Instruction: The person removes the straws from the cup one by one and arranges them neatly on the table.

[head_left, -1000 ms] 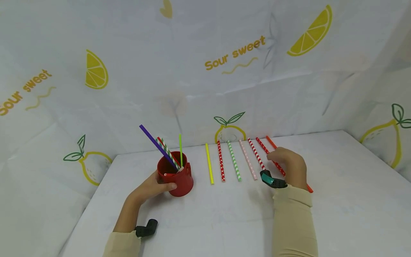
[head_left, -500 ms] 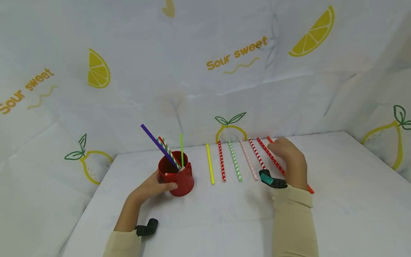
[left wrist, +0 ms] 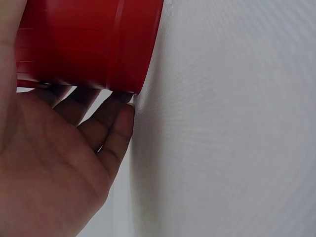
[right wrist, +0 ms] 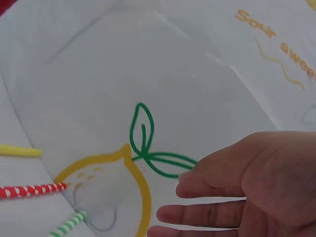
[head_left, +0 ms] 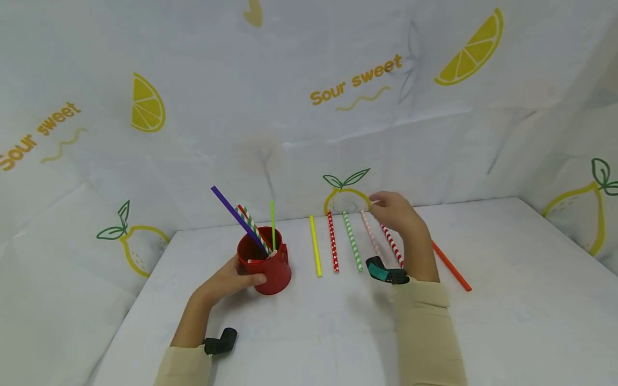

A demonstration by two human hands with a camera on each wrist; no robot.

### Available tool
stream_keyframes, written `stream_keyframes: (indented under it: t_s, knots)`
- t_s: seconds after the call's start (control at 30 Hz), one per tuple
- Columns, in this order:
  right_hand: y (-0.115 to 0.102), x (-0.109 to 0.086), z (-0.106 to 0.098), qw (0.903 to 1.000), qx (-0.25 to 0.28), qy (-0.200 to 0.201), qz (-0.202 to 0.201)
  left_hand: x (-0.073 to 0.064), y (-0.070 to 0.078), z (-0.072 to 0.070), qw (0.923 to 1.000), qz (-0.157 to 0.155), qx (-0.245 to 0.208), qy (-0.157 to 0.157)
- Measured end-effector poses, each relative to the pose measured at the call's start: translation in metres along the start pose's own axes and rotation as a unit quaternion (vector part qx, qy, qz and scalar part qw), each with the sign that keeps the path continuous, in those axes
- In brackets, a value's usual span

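Observation:
My left hand (head_left: 232,280) grips a small red bucket (head_left: 274,279), thumb on the near side. In the left wrist view its fingers bend against the bucket wall (left wrist: 79,44). Several straws lean in the bucket, among them a purple straw (head_left: 236,217) and a lime green straw (head_left: 272,222). Over the far ends of the row of straws hovers my right hand (head_left: 396,212); the right wrist view shows its fingers extended, with nothing held. Nearest it are a pink dotted straw (head_left: 369,231) and a red-and-white striped straw (head_left: 392,245). The hand and forearm hide another red dotted straw.
Further left in the row lie a yellow straw (head_left: 316,246), a red dotted straw (head_left: 333,241) and a green striped straw (head_left: 353,241). An orange-red straw (head_left: 452,266) lies right of my right forearm. A lemon-printed cloth wall (head_left: 289,150) rises behind the table.
My right hand has moved left and slightly back from beside the orange-red straw, uncovering it, to above the pink and striped straws. The left hand and bucket stay put.

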State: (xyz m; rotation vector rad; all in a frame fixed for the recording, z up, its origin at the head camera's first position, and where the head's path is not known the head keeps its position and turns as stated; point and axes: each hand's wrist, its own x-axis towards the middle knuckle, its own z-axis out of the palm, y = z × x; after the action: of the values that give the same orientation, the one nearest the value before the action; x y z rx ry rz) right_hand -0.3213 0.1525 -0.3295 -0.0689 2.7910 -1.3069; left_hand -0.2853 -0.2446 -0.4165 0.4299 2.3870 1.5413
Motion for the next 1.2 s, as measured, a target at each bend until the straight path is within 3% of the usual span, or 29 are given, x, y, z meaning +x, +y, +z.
stream_keyframes:
  t_s: [0.37, 0.63, 0.87, 1.03, 1.2]
  knots:
    - [-0.059, 0.001, 0.055, 0.9916, -0.012, 0.036, -0.123, 0.0, 0.002, 0.0, 0.9998, -0.011, 0.011, 0.009]
    - [-0.1, -0.014, 0.111, 0.9686, -0.004, 0.083, -0.234, 0.001, 0.002, 0.001, 0.9997, -0.016, 0.007, 0.015]
    - [-0.114, -0.026, 0.144, 0.9576, 0.006, 0.059, -0.282, 0.002, 0.0, 0.002, 0.9999, -0.015, 0.001, -0.001]
    - [-0.119, -0.032, 0.156, 0.9596, 0.025, 0.009, -0.28, 0.003, 0.0, -0.001, 0.9999, -0.004, -0.004, -0.011]
    - [-0.126, -0.039, 0.166, 0.9588, -0.048, -0.038, -0.278, 0.001, -0.001, -0.002, 0.9998, -0.011, 0.015, -0.007]
